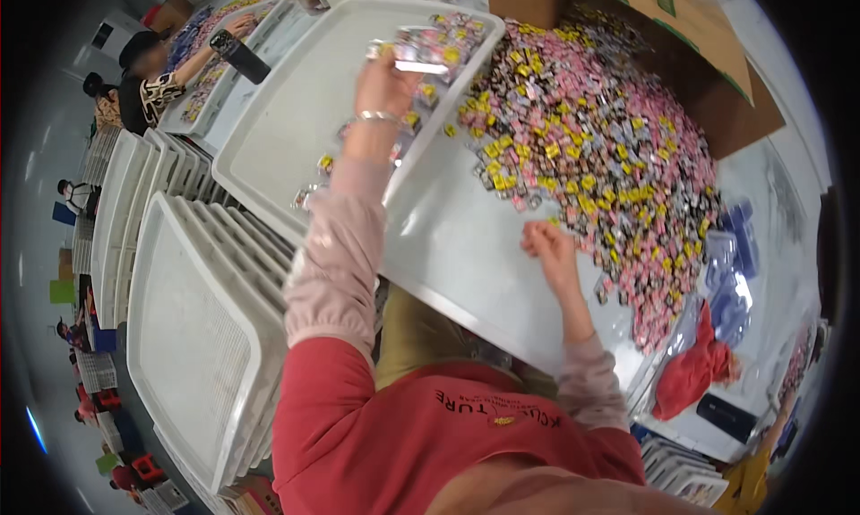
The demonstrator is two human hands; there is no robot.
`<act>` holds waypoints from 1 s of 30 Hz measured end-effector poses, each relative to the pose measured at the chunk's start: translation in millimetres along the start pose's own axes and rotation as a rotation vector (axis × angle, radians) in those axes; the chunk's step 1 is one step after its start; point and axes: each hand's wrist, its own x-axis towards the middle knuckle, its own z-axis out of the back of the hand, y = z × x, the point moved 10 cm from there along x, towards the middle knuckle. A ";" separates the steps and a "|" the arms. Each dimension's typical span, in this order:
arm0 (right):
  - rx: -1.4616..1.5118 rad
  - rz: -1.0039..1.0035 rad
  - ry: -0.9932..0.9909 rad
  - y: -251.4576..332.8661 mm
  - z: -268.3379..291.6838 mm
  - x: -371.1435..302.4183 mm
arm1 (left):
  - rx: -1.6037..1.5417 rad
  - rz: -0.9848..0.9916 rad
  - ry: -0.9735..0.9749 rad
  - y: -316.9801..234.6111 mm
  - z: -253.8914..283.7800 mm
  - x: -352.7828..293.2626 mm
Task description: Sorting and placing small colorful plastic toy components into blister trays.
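My left hand (385, 87), with a bracelet at the wrist, is over the far right part of a white tray (296, 94). Its fingers close on the near end of a clear plastic pack (417, 47) with small colourful pieces in or under it. More filled clear packs (414, 121) lie along the tray's right side, partly hidden by my left arm. My right hand (548, 246) hovers at the near edge of a big pile of small wrapped pieces (582, 148), pink, yellow, black and silver. Its fingers are curled in; whatever they hold is hidden.
A cardboard box (743, 112) lies on its side behind the pile. Stacked white trays (206, 336) stand at my left. A black bottle (240, 56) is beyond the tray. Red cloth (690, 372) and clear-blue plastic (727, 282) lie at right. Another person (148, 81) works at far left.
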 end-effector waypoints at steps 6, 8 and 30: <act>-0.400 0.135 -0.080 -6.5 -10.2 -1.2 | 0.257 -0.218 -0.273 -75.5 70.0 159.3; -0.414 0.119 -0.066 3.7 -13.3 -1.8 | 0.294 -0.235 -0.328 -76.5 99.4 201.9; -0.390 0.107 -0.057 18.4 -15.3 5.6 | 0.945 -0.180 -0.844 -33.6 157.0 288.9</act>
